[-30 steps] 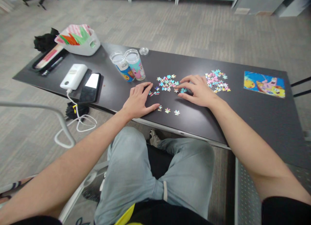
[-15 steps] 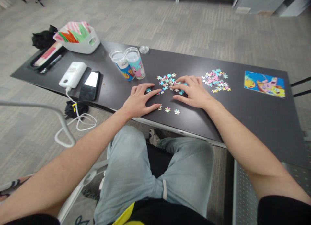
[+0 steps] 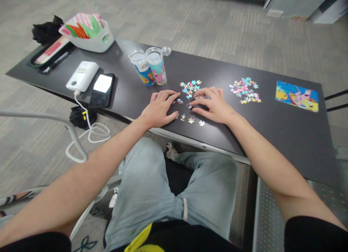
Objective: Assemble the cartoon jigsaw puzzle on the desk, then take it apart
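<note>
Small jigsaw puzzle pieces (image 3: 190,88) lie in a loose heap between my two hands. My left hand (image 3: 160,108) rests on the table at the heap's left edge, fingers stretched out and apart, with a red-and-blue piece (image 3: 179,101) by its fingertips. Across from it, my right hand (image 3: 213,104) is spread low over the heap's right side and covers part of it. One dark-edged piece (image 3: 189,106) lies at its thumb and index tips. Nearer to me, several single pieces (image 3: 191,120) form a row; the leftmost is partly under my left thumb.
A second heap of pieces (image 3: 244,90) and a cartoon picture card (image 3: 297,96) lie to the right. Two clear-lidded cartoon tubes (image 3: 157,69) stand behind my left hand, near a loose lid (image 3: 166,51). Leftward are a phone (image 3: 102,92), a white power bank (image 3: 83,76) and a basket (image 3: 94,43).
My left hand has drawn slightly back, showing more of the piece row. My right thumb and index finger have come to a dark-edged piece. The whole view has shifted slightly.
</note>
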`<state>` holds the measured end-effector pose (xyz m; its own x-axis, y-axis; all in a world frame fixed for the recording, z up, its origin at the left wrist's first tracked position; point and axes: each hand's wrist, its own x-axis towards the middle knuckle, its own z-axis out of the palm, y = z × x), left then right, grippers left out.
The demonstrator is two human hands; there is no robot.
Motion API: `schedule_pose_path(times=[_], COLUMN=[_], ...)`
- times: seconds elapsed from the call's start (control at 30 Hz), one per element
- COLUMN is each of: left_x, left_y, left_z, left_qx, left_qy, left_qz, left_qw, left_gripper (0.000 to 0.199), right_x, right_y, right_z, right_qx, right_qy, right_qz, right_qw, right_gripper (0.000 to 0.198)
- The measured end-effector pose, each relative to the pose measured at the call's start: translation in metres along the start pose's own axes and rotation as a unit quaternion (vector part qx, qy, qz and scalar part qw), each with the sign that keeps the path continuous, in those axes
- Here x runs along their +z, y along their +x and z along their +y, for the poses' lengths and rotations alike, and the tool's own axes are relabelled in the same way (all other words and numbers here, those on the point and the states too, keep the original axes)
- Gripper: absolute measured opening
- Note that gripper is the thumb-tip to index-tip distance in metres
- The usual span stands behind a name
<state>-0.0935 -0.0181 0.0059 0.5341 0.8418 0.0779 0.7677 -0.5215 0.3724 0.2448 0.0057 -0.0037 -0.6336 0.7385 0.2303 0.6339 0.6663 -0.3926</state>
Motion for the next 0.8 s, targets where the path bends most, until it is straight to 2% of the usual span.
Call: schedule_pose_path(times=[0.13, 0.23, 0.4, 0.63, 0.8], left_x=[0.0, 0.002, 0.005, 0.006, 0.01], left_y=[0.001, 0.002, 0.002, 0.001, 0.0], left_z=[0.001, 0.001, 0.001, 0.005, 0.002], left_qx=[-0.004, -0.02, -0.031, -0.038, 0.004], left_qy=[-0.011, -0.021, -0.023, -0.008, 0.006], left_qz=[0.006, 0.028, 0.051, 0.075, 0.091], left_qw=[1.0, 0.999, 0.998, 0.996, 0.996], left_gripper=[0.086, 0.08, 0.074, 0.059, 0.047], right_x=[0.0, 0.0, -0.001, 0.008, 0.009], right_y=[0.009, 0.019, 0.037, 0.051, 0.045], right_z=[-0.003, -0.009, -0.019, -0.023, -0.022], right_qx=[0.026, 0.039, 0.091, 0.065, 0.068], right_qy=[0.008, 0.025, 0.068, 0.097, 0.081], right_qz=[0.001, -0.001, -0.02, -0.025, 0.015], right_qw=[1.0, 0.999, 0.993, 0.993, 0.994], right_gripper=[0.036, 0.022, 0.009, 0.008, 0.022])
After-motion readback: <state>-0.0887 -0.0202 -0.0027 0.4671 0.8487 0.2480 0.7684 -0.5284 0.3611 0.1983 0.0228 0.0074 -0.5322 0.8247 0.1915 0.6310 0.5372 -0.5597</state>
